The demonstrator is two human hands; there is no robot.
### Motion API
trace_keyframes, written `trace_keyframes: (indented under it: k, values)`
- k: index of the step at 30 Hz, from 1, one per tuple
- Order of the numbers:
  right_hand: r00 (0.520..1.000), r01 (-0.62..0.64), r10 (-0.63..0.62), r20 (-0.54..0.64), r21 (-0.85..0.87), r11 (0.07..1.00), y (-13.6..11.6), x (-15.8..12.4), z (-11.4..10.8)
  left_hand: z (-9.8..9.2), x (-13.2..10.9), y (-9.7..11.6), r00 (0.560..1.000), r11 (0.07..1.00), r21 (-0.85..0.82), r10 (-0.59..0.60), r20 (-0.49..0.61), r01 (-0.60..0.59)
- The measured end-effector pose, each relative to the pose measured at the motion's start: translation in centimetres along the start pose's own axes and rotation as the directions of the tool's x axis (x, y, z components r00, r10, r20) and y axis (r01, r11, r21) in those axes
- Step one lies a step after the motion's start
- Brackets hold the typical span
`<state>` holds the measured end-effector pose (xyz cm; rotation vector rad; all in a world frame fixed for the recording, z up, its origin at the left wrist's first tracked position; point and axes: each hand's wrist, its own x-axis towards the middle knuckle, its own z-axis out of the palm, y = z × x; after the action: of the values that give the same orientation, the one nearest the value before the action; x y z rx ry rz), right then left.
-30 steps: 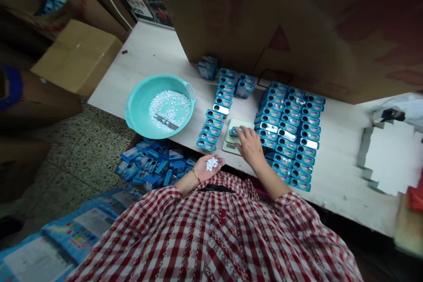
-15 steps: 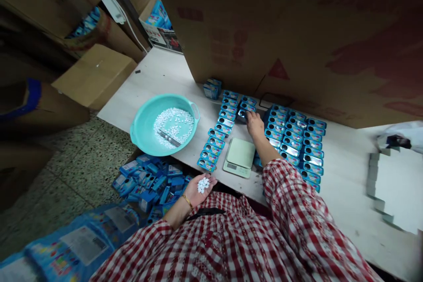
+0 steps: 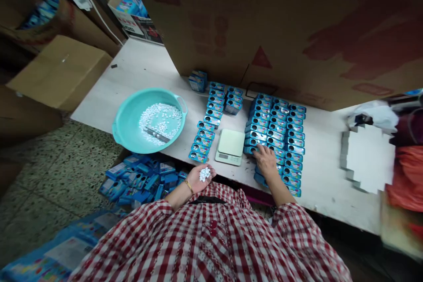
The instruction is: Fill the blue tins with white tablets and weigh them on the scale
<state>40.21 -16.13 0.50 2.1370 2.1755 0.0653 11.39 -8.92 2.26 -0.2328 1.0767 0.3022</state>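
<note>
My left hand (image 3: pixel 201 176) is palm up and cupped around a small heap of white pellets (image 3: pixel 205 174), low in front of the table edge. My right hand (image 3: pixel 266 161) reaches down to the near end of a block of small blue boxes (image 3: pixel 256 135). Its fingertips are closed on the front blue box (image 3: pixel 250 150) of the left row, partly covering it. Between the hands lies a pale green kitchen scale (image 3: pixel 231 143) with a bare pan. Left of it stands a turquoise basin (image 3: pixel 127 119) with more pellets and a dark flat strip (image 3: pixel 157 134) inside.
Left of the scale runs a line of blue boxes (image 3: pixel 203 141), with a shorter row (image 3: pixel 234 99) beside it. A large carton (image 3: pixel 214 17) walls off the back. Stacked white card (image 3: pixel 370 158) sits right; blue boxes (image 3: pixel 139 180) pile up below the table's left edge.
My right hand has moved from the short row behind the scale, right and nearer me, to the front of the large block. My left hand still cups the pellets. The view has shifted right.
</note>
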Motion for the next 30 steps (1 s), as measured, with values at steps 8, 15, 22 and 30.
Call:
trace_keyframes:
  k: [8,15,22,30]
  values:
    - [0.993,0.117,-0.114,-0.040,0.083,0.990,-3.5,2.4,-5.2,-0.3,0.0,-0.5,0.998,0.999,-0.031,0.045,0.035,-0.044]
    - [0.977,0.209,-0.211,-0.011,0.181,0.961,-6.7,6.8,-3.3,-1.3,-0.2,-0.6,0.996,0.994,-0.079,0.082,0.033,-0.079]
    - [0.958,0.022,0.105,-0.268,0.432,0.902,-2.6,3.7,-3.4,-1.8,-0.5,-0.5,0.993,0.988,-0.124,0.097,0.066,-0.089]
    - [0.873,-0.120,0.354,-0.336,0.555,0.823,-1.4,1.5,-3.6,-1.2,-0.5,-0.8,0.989,0.990,-0.124,0.089,0.118,-0.074]
